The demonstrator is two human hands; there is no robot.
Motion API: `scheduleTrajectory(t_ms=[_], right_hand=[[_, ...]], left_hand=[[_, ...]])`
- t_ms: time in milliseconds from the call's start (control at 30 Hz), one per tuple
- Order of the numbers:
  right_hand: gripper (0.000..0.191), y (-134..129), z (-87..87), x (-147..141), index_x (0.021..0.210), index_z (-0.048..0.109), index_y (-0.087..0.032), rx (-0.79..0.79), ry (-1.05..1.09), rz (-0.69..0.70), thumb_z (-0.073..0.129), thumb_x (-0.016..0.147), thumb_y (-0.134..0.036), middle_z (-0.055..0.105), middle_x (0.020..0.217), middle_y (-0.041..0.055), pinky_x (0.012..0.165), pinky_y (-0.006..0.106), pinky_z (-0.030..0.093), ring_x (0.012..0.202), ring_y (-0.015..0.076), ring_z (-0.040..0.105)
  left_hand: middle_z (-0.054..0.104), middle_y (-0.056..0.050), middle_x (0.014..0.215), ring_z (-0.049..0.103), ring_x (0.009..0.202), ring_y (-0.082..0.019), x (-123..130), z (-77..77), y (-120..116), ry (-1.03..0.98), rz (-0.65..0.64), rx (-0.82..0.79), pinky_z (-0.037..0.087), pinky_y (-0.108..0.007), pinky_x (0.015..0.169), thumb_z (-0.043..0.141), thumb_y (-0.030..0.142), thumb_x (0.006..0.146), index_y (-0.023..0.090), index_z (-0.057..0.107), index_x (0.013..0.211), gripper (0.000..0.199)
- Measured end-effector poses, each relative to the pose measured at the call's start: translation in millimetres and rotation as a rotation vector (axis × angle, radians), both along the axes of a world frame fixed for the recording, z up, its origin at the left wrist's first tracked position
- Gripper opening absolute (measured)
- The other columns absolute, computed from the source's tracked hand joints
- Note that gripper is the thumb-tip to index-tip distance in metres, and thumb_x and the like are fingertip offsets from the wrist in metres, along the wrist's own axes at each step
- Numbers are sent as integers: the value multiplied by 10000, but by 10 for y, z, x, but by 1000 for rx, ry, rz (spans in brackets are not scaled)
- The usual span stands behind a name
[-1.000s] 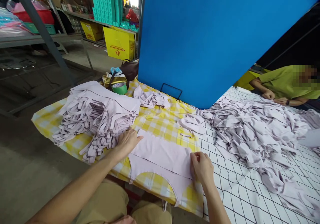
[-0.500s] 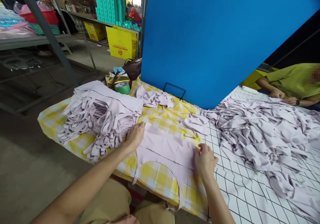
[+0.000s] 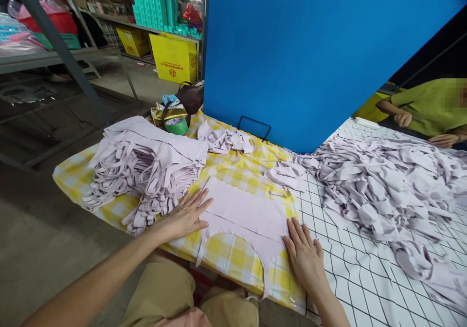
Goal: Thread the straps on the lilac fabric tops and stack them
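Observation:
A pale lilac strappy top (image 3: 242, 210) lies flat on the yellow checked tablecloth (image 3: 226, 254), its straps reaching toward the near edge. My left hand (image 3: 188, 215) rests with fingers stretched out at the left side of the top. Across from it, my right hand (image 3: 302, 249) lies flat along the right side, fingertips at the fabric's edge. Just left of the top stands a thick stack of the same tops (image 3: 149, 156), straps hanging in loops at the front.
A large heap of lilac garments (image 3: 383, 186) covers much of the white grid cloth (image 3: 350, 268) on the right. A blue panel (image 3: 292, 59) rises behind. Loose pieces (image 3: 224, 139) and green tape (image 3: 176, 126) lie at the back. A co-worker in a green shirt (image 3: 426, 103) sits far right.
Both my hands have let go of the top's edges and spread flat, the left moving nearer to me. The top lies smoother. The co-worker's hands have moved apart.

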State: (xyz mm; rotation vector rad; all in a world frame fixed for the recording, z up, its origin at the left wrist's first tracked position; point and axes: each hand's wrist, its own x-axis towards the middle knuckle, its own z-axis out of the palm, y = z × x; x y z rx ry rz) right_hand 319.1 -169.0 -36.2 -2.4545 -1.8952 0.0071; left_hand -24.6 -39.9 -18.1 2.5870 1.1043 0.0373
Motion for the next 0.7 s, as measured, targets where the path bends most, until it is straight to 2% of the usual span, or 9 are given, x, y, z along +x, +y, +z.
scheduleTrajectory(t_ms=[67,133,267,333,433,533,633,700], right_hand=[[604,-89,26,-65,1368,372,-168,68,-29,-58,147,903,-481,304,1453,82,1002,516,260,1341,270,221],[607,-136,47,-161,1366,372,-141,124,-50,-43,146,909,-470,285,1459,96,1010,498,258,1349,263,199],[525,-180,38,-220,1364,378,-238,16,-19,140,188,916,-434,346,1435,15,1030,483,235,1357,236,183],[507,-219,17,-155,1368,364,-267,-28,-7,143,207,913,-424,373,1420,-1,1020,494,246,1353,235,197],[508,-255,29,-42,1342,409,-256,-2,-6,92,211,910,-434,403,1403,20,1001,506,274,1339,248,233],[520,-162,115,-44,1272,496,-210,87,17,36,187,916,-430,424,1386,70,971,477,326,1310,251,297],[536,73,191,-166,1320,431,-170,191,48,-30,167,921,-412,372,1414,104,955,446,352,1308,241,301],[532,241,193,-245,1360,373,-178,168,56,-17,171,922,-401,333,1439,88,985,447,321,1330,234,257]], left_hand=[[85,-96,1498,75,1376,-254,-11,13,-55,-12,21,23,151,-458,1094,471,430,857,240,150,1424,679],[87,-107,1497,54,1376,-262,37,12,-122,-18,54,68,131,-481,1094,498,405,848,230,163,1422,688],[187,-93,1483,132,1370,-229,139,-40,-276,-27,-64,100,168,-436,1101,484,351,868,242,275,1388,571],[236,-84,1471,178,1361,-213,138,-65,-334,-49,-106,133,195,-401,1101,469,324,879,244,325,1366,514],[307,-82,1443,218,1349,-222,100,-57,-362,-73,-88,192,184,-417,1109,474,302,879,223,382,1335,473],[339,-103,1424,230,1344,-243,98,-14,-334,-73,-21,226,157,-452,1113,492,308,867,184,385,1334,495],[312,-119,1435,226,1344,-255,136,-22,-308,-57,14,227,201,-439,1102,506,351,851,179,374,1341,536],[297,-112,1444,231,1341,-265,141,-71,-315,-46,23,223,242,-425,1086,510,373,844,201,380,1339,540]])
